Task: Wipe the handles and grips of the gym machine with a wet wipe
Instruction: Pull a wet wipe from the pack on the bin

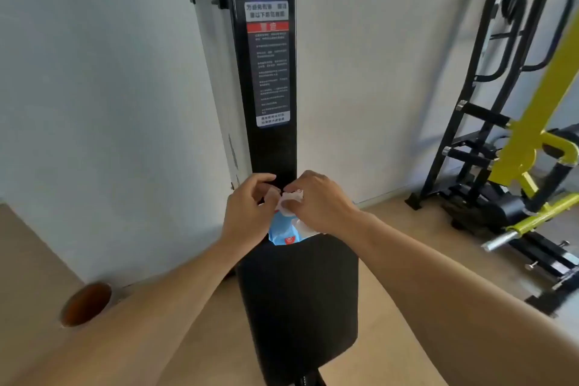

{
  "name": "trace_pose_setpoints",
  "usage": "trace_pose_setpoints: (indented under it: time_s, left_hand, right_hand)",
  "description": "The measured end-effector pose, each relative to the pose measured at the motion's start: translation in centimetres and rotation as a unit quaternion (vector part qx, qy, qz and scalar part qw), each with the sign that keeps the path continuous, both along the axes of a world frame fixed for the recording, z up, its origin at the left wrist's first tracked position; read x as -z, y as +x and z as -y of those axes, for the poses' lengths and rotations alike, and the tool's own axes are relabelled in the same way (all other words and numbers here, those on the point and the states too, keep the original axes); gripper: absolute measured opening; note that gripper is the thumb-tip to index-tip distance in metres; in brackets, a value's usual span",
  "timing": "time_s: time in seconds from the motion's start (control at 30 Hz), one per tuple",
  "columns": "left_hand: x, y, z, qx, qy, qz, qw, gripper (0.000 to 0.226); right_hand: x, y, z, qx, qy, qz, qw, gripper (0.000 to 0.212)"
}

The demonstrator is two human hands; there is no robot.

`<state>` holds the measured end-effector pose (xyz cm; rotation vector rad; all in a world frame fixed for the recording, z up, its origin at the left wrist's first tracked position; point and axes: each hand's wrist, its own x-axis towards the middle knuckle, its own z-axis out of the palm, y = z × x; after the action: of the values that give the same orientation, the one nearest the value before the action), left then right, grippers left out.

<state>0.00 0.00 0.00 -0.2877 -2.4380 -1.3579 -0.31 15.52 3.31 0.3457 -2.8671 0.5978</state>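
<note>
A blue wet wipe packet [283,233] stands upright at the far end of the black padded seat [297,301] of the gym machine. My left hand [247,211] grips the packet's top from the left. My right hand [316,204] pinches a crumpled white wipe [291,197] at the packet's opening. Both hands meet just in front of the machine's black upright column [266,72], which carries a warning label [271,66]. No handle or grip of this machine shows in view.
A black and yellow machine [513,147] with padded rollers and black grips stands at the right on the wooden floor. A round brown opening [86,304] shows in the floor at lower left. White walls stand behind the column.
</note>
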Motion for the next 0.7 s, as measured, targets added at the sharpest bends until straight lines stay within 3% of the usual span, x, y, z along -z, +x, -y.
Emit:
trace_pose_setpoints:
  time_s: [0.17,0.23,0.33,0.47,0.7]
  left_hand:
    - [1.2,0.2,-0.9,-0.038,0.098,0.036,0.994,0.02]
    - [1.2,0.3,-1.1,-0.029,0.121,0.045,0.991,0.024]
    - [0.9,0.4,-1.4,-0.02,0.079,0.063,0.995,0.028]
    - [1.2,0.2,-1.5,-0.027,-0.03,0.045,0.998,0.027]
    - [0.2,-0.5,-2.2,0.007,-0.075,0.036,0.996,0.026]
  right_hand:
    - [-0.2,-1.1,-0.2,-0.017,0.009,0.024,1.0,0.013]
    - [0.0,-1.3,-0.4,-0.006,-0.089,0.04,0.995,0.014]
    - [-1.1,-1.5,-1.0,0.036,-0.301,0.028,0.953,0.013]
    - [-2.4,-1.5,-2.1,0.081,-0.412,-0.004,0.907,0.013]
    - [-3.3,-1.2,-2.1,0.026,-0.362,-0.004,0.932,0.011]
